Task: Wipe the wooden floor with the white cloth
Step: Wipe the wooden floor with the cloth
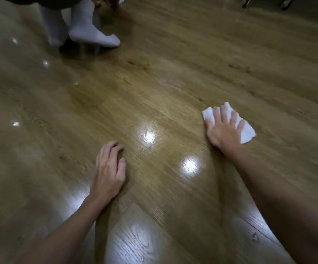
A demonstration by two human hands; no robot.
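Right hand [223, 128] sits right of centre in the frame, palm down, fingers spread and fairly straight, pressing flat on the white cloth [246, 133]. Cloth is crumpled and lies on the wooden floor [154, 92] under the hand — its edges stick out past the fingertips toward upper left and past the little-finger side toward lower right. No curl round the cloth that I can see; the hand presses it, not pinches it.

Left hand [110, 169] is at lower centre, well apart from the cloth, holding nothing. Fingers loosely bent, fingertips touching the floor, thumb beside them — relaxed, released. Both forearms bare, running in from the bottom edge.

Floor is glossy brown plank, with bright light reflections between the two hands and along the lower part of the frame. Slight motion blur around the right hand and cloth.

Upper left: another person's feet in white socks [89, 29] on the floor. Top right corner: small wheels [285, 3], partly cut off, too small to tell what they belong to.
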